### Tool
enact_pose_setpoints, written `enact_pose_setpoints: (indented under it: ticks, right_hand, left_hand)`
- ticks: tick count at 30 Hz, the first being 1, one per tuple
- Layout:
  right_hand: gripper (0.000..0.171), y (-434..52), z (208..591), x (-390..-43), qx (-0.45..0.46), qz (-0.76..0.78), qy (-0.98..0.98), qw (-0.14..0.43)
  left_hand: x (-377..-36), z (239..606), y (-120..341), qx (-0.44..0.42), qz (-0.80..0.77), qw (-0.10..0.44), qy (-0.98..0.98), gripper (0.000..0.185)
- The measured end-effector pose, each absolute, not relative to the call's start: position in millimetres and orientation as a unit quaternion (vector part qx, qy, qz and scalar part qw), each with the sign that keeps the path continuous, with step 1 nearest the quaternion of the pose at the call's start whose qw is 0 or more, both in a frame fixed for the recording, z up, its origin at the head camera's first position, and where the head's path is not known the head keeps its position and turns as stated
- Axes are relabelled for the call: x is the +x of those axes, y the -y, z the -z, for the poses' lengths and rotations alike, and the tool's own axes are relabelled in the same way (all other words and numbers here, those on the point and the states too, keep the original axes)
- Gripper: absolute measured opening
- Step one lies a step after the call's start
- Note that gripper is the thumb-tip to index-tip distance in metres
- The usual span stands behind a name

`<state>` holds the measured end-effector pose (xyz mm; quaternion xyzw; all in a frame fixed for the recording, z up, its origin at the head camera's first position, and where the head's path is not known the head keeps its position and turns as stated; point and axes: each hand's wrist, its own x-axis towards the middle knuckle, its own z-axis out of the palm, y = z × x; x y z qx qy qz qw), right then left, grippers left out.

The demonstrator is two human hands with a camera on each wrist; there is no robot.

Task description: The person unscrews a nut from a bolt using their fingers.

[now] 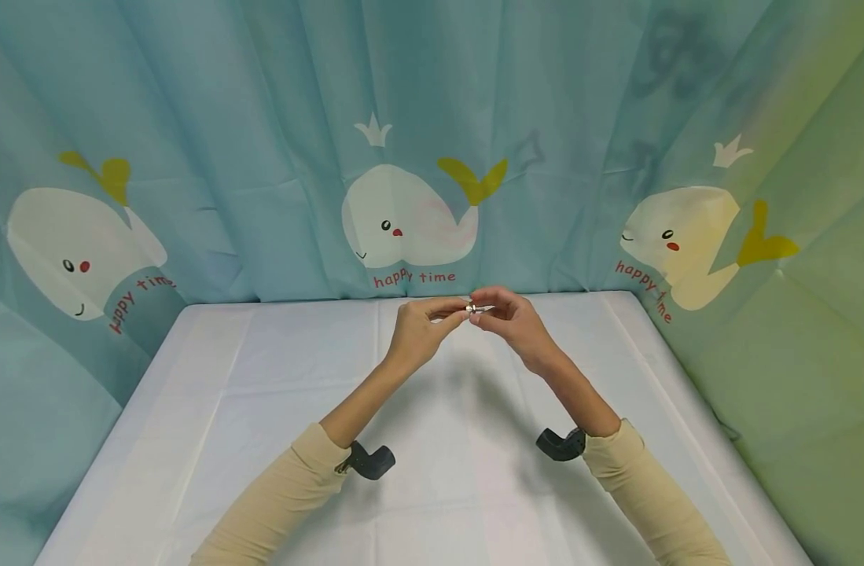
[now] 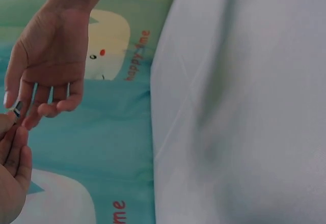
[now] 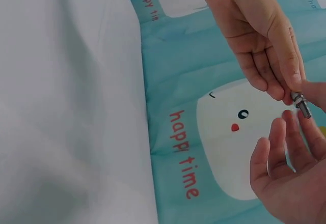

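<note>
A small metal bolt [image 3: 304,108] with a ring-like part, perhaps a nut [image 3: 297,99], is held up above the far edge of the table. My left hand [image 1: 419,330] pinches one end between thumb and index finger, so that end is hidden. In the right wrist view the threaded shaft slants down toward my right hand [image 3: 295,178]. The right thumb and index finger lie on either side of the bolt, very near it; whether they grip it is unclear. In the left wrist view only a sliver of metal shows between the hands.
A white cloth covers the table [image 1: 276,440] under both arms. Behind and at the sides hangs a blue-green curtain [image 1: 262,236] printed with whales. Black curved mounts [image 1: 371,462] sit at both wrists, by beige sleeves.
</note>
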<state>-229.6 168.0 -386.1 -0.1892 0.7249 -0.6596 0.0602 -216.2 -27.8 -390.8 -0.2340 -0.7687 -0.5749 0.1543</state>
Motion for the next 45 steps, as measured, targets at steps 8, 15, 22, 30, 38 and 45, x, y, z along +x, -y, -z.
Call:
enact_pose_setpoints:
  ticks: [8,15,22,30,38,45]
  right_hand:
    - [0.027,-167.5,386.7,-230.6,-0.162,0.657,-0.733,0.063]
    - [0.025,-169.2,388.5,-230.9,-0.185,0.659,-0.727,0.056]
    - [0.026,-167.6,387.3,-229.5,-0.192,0.667,-0.717,0.058]
    - [0.033,-168.9,389.4,-229.5,-0.192,0.663,-0.72,0.071]
    - [0.023,-167.3,389.4,-230.3,-0.166,0.668,-0.723,0.061]
    - [0.02,-168.5,389.1,-230.1,-0.189,0.67,-0.716,0.056]
  left_hand:
    - [-216.2,389.5,27.1,-0.24,0.573,0.154,0.769,0.017]
    - [-215.5,389.4,27.0,-0.237,0.576,0.152,0.768,0.016]
    - [-214.8,389.6,27.0,-0.237,0.579,0.148,0.766,0.016]
    - [-214.3,388.6,26.9,-0.237,0.582,0.149,0.764,0.019]
    - [-213.2,388.2,26.5,-0.234,0.589,0.139,0.761,0.017]
    - [-213.7,389.6,27.2,-0.235,0.59,0.141,0.76,0.017]
